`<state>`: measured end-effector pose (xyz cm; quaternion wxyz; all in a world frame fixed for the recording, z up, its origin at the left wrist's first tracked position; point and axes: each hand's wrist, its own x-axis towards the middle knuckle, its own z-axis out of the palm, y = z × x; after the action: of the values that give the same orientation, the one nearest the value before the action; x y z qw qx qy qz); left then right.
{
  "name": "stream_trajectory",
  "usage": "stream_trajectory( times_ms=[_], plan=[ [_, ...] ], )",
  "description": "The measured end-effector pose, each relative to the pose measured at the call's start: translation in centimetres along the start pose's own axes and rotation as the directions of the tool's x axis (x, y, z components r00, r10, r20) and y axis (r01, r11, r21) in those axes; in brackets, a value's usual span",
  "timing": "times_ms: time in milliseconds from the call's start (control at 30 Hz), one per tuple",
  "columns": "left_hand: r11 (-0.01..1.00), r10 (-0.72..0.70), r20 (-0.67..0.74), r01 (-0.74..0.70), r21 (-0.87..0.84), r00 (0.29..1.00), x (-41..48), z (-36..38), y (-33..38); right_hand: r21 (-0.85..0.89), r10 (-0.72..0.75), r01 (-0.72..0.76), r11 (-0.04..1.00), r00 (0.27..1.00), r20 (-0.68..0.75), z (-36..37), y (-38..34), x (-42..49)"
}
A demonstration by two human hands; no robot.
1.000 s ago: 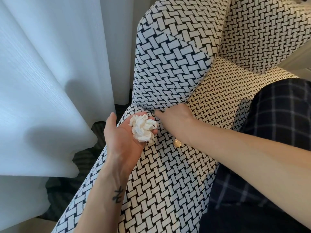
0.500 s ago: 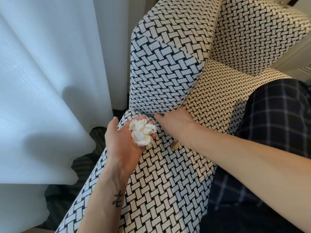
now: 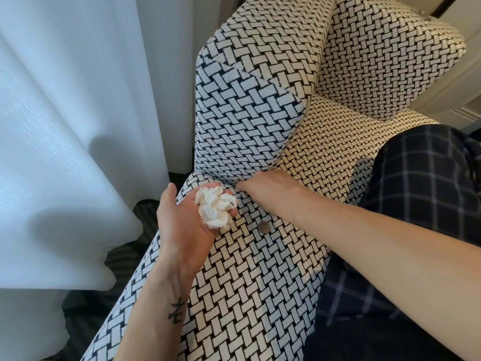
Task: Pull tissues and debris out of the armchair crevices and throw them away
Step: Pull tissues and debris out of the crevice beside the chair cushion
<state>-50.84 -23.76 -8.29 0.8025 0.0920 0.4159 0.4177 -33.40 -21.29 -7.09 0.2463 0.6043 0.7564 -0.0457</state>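
A black-and-white woven armchair (image 3: 260,282) fills the middle of the view. My left hand (image 3: 182,225) lies palm up on the seat's left edge and cups a crumpled white tissue wad (image 3: 216,205) in its curled fingers. My right hand (image 3: 268,183) is pushed into the crevice between the seat and the arm cushion (image 3: 242,121), its fingertips hidden in the gap. A small round coin (image 3: 264,227) lies on the seat fabric just below my right wrist.
White curtains (image 3: 65,152) hang close on the left, over a dark striped carpet (image 3: 145,217). My leg in dark plaid trousers (image 3: 416,191) rests on the seat at right. The chair back (image 3: 377,61) rises at the top right.
Both hands stay nearly where they were. The camera has shifted slightly, and the coin below my right wrist shows more plainly.
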Motion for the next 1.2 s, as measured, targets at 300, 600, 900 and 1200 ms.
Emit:
stream_trajectory(
  times_ms=[300,600,900,1200],
  plan=[
    [0.999,0.019,-0.014,-0.019,0.029,1.000,-0.5,0.4,0.1,-0.033,-0.084,0.081,0.996,0.990,-0.113,0.8,0.6,-1.5],
    [0.999,0.016,0.015,-0.017,0.036,1.000,-0.2,0.2,0.0,0.030,-0.091,0.097,0.995,0.983,-0.158,1.8,1.0,-2.9],
    [0.988,-0.009,0.119,-0.009,0.153,0.993,-0.1,0.2,-0.2,0.736,0.230,0.089,0.671,0.919,-0.321,0.7,0.3,-4.3],
    [0.988,-0.013,0.195,-0.018,0.152,0.981,-0.2,0.3,-0.2,0.901,0.310,0.204,0.383,0.890,-0.333,-0.3,-2.5,-5.5]
  ],
)
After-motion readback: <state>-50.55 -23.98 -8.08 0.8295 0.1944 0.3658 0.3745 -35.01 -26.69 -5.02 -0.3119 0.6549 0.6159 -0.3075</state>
